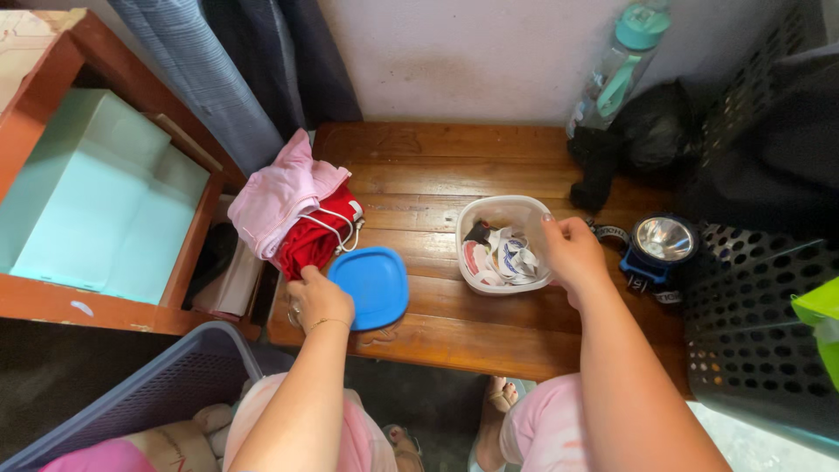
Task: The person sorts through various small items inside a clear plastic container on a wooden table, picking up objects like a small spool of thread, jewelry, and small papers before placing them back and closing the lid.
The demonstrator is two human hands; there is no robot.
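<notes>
My left hand [319, 300] grips the blue lid [374, 285], already off; my right hand [570, 251] clasps the open plastic container [504, 244] at its three o'clock rim, mid-worktop [437, 166], items inside.

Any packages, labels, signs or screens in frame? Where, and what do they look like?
Small tags: heaped inside the white tub on the wooden bench, right hand on the rim; white with red and blue print.
Pale green box: in the wooden compartment on the left; rectangular, plain.
Headlamp strap: right of the tub; dark with light printed lettering.
No screens or signs.
</notes>
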